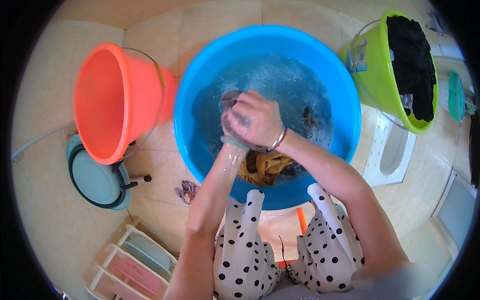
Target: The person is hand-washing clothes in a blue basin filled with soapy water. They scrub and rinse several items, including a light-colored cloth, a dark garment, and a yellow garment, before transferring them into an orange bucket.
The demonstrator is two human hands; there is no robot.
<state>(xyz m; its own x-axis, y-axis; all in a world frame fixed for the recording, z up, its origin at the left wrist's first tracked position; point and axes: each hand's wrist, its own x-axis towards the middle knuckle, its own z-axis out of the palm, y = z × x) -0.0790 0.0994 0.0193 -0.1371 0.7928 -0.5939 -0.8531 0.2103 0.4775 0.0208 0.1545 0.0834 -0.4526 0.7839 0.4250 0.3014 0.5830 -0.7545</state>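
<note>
Both my hands are pressed together above the water in a big blue basin point(270, 37). My right hand point(262, 112) is closed in a fist over my left hand point(234, 124), which is wet and partly covered by it. A bunched grey-brown cloth point(230, 99) pokes out between them at the far left side; its kind is not clear. Below my wrists, a mustard-yellow garment point(265, 167) lies bunched in the water near the basin's front. Farther right, a small dark piece of cloth point(309, 117) shows among the suds.
An orange bucket point(145, 95) stands tilted in view at left, a green bucket point(370, 65) holding black clothes point(412, 60) at right. Folded blue-grey basins point(97, 175), a small crumpled cloth point(187, 191) and a white rack point(125, 257) are left. A squat toilet point(390, 150) lies right.
</note>
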